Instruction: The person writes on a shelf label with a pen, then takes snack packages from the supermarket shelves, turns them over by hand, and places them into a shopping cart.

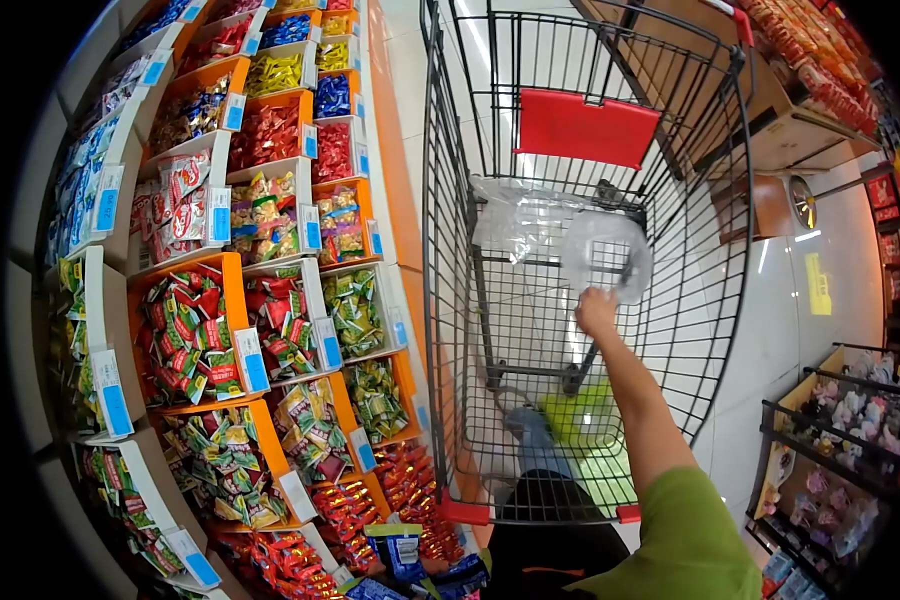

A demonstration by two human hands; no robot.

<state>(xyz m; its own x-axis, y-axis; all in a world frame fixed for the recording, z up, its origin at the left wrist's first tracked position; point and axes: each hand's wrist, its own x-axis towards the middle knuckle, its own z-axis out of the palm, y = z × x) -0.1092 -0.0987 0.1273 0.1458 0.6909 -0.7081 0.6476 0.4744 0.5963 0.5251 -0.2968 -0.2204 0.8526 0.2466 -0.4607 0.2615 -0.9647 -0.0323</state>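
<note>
The right hand (597, 312) grips the lower edge of one rounded, clear plastic bag (607, 262) inside a black wire shopping cart (590, 128), beside one flatter transparent plastic piece (520, 222). At least three blue-and-green plastic packets (400, 550), partly cut off, surround the mostly hidden left hand (435, 566), whose grip I cannot tell.

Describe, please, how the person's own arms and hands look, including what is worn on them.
The right arm wears a plain green sleeve that ends around the elbow, leaving the forearm bare. The right hand has no glove, and no watch or bracelet is visible. The left arm is too hidden to describe.
</note>
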